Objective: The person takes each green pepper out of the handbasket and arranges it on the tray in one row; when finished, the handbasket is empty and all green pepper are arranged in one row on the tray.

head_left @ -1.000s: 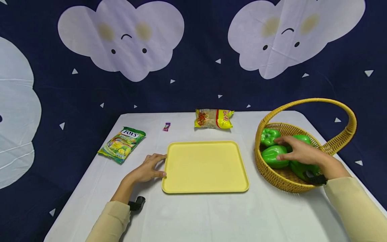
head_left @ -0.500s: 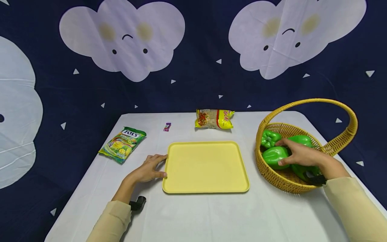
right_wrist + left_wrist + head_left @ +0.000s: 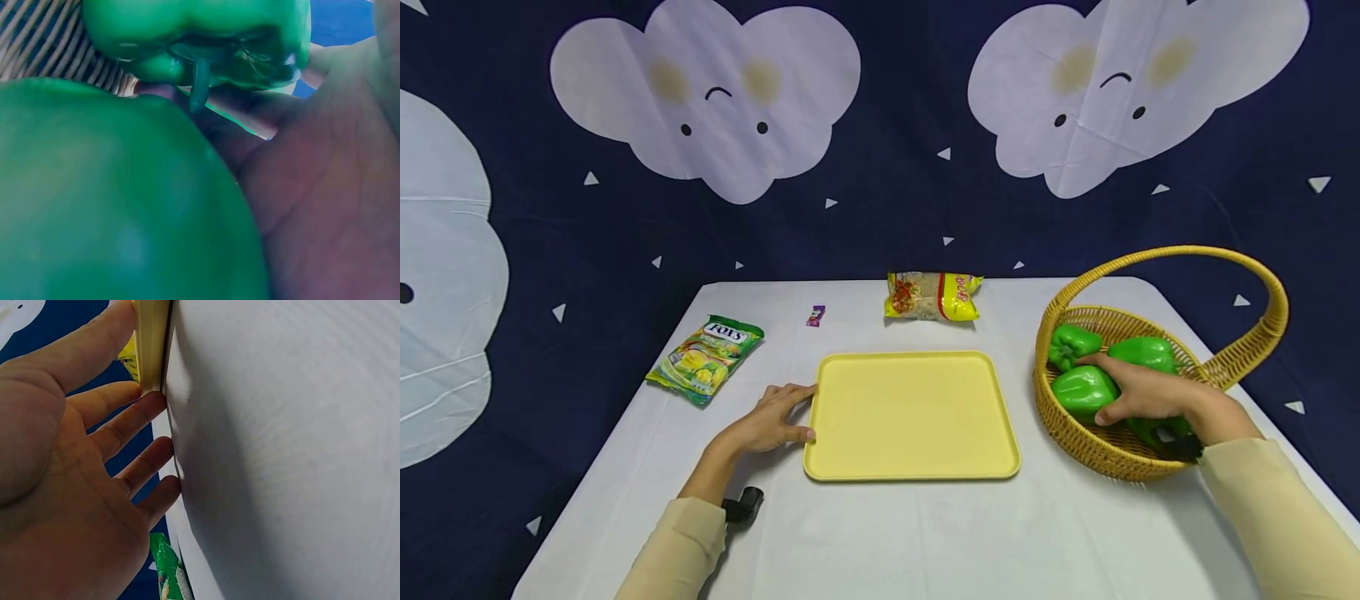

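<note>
In the head view my right hand [image 3: 1150, 392] is down inside a wicker basket [image 3: 1097, 450], its thumb and fingers curved around a glossy green bell pepper [image 3: 1081, 393]. Other green peppers lie around that hand; the right wrist view shows one with its stem [image 3: 200, 84] close to my fingers, which are partly hidden behind it. My left hand [image 3: 767, 421] lies at the left edge of a yellow rectangular tray [image 3: 910, 477]. Its thumb and forefinger touch the rim, and the left wrist view shows the other fingers [image 3: 147, 459] extended, tips at the white tabletop.
A green FOX'S candy bag [image 3: 706, 358] lies left of the tray. Behind the tray are a small purple wrapped sweet [image 3: 816, 316] and a yellow food packet [image 3: 932, 297]. The basket's tall handle [image 3: 1180, 250] arches over the right side. A dark cloud-print cloth hangs behind.
My right hand has sunk deeper into the basket, its fingers closing around the front pepper, and the peppers have shifted slightly. The left hand has stayed at the tray's edge.
</note>
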Demonstrator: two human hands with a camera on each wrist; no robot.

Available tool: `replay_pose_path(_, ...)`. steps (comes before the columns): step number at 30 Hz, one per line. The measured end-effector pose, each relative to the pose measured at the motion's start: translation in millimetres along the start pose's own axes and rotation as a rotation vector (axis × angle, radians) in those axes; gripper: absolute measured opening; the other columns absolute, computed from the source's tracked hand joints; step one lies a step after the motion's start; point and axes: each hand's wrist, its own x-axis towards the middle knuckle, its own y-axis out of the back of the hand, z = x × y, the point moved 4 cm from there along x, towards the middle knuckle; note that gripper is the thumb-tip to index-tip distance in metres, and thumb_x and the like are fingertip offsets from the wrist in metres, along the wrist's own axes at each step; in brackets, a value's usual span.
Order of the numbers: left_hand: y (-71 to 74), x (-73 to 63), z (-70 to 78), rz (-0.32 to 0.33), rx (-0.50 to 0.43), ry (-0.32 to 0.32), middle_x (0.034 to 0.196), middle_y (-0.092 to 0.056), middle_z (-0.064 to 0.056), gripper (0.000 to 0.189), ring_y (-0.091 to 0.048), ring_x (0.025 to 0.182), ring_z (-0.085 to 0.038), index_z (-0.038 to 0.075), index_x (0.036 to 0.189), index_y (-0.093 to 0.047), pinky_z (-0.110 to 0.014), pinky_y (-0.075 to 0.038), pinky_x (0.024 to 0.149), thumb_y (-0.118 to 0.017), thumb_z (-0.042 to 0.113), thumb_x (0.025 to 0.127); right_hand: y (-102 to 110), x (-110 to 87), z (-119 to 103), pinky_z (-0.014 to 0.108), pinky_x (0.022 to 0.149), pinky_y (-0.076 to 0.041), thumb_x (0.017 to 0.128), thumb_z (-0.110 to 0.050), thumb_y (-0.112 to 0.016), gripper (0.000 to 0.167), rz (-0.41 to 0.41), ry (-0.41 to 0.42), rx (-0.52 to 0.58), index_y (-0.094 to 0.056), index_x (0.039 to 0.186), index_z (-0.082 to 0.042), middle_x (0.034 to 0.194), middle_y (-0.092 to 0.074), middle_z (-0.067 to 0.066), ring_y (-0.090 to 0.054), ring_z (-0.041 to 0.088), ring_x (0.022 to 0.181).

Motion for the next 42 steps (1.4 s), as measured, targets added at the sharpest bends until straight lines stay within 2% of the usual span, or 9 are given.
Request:
replay_pose_path(5,0.2,0.2,0.3,-0.001,0.004,0.003,0.144,-0.042,-0.012,0.079,-0.033,0.125,-0.030,0.012,0.146,-0.036,-0.058,-0.029,0.107,-0.075,0.030,0.079,0,0.6,1,0.041,0.084,-0.043,0.073,-0.033,-0.077,0.085,0.010,-0.005,0.012,-0.032,0.139,-0.004,0.127,-0.049,0.025,-0.053,0.031,0.107)
replay_pose_path(16,-0.1,0.7,-0.4,0.001,0.006,0.016,0.145,-0.041,-0.012,0.079,-0.032,0.127,-0.030,0.012,0.146,-0.036,-0.059,-0.027,0.107,-0.074,0.031,0.079,2,1.5,0,0.033,0.076,-0.043,0.077,-0.041,-0.074,0.084,0.045,-0.062,0.057,-0.031,0.139,-0.002,0.117,-0.054,0.022,-0.055,0.023,0.095)
replay_pose_path(26,-0.8,1.0,-1.2,0.007,0.007,0.015,0.144,-0.042,-0.010,0.080,-0.033,0.125,-0.028,0.012,0.145,-0.037,-0.057,-0.029,0.107,-0.075,0.033,0.078,8,-1.1,-7,0.031,0.074,-0.044,0.080,-0.041,-0.072,0.085,0.114,-0.047,0.070,-0.029,0.142,-0.003,0.120,-0.052,0.022,-0.054,0.024,0.096)
replay_pose_path(32,-0.8,0.6,-0.6,0.006,0.008,0.015,0.144,-0.043,-0.010,0.080,-0.034,0.123,-0.028,0.012,0.145,-0.037,-0.057,-0.030,0.106,-0.075,0.033,0.078,11,-1.0,-10,0.024,0.074,-0.045,0.080,-0.039,-0.072,0.082,0.181,-0.018,0.082,-0.032,0.140,-0.002,0.124,-0.051,0.021,-0.054,0.023,0.098)
replay_pose_path(37,-0.7,0.4,-0.3,0.006,0.009,0.011,0.144,-0.043,-0.010,0.080,-0.034,0.123,-0.028,0.012,0.145,-0.037,-0.057,-0.030,0.106,-0.075,0.033,0.078,14,-1.5,-11,0.024,0.077,-0.044,0.080,-0.040,-0.072,0.079,0.224,-0.013,0.072,-0.035,0.139,-0.003,0.127,-0.051,0.022,-0.053,0.026,0.103)
replay_pose_path(40,-0.6,0.3,-0.2,0.006,0.010,0.010,0.144,-0.043,-0.010,0.080,-0.034,0.123,-0.028,0.012,0.145,-0.037,-0.057,-0.030,0.106,-0.074,0.033,0.079,15,-1.2,-13,0.023,0.074,-0.045,0.080,-0.038,-0.073,0.076,0.248,-0.003,0.095,-0.038,0.138,-0.003,0.125,-0.053,0.021,-0.056,0.021,0.096)
replay_pose_path(42,-0.6,0.3,0.0,0.006,0.010,0.010,0.144,-0.043,-0.010,0.079,-0.034,0.123,-0.028,0.012,0.145,-0.037,-0.057,-0.030,0.106,-0.074,0.033,0.079,15,-0.8,-14,0.023,0.069,-0.047,0.080,-0.035,-0.073,0.074,0.259,0.010,0.128,-0.039,0.138,-0.004,0.122,-0.054,0.021,-0.058,0.015,0.085)
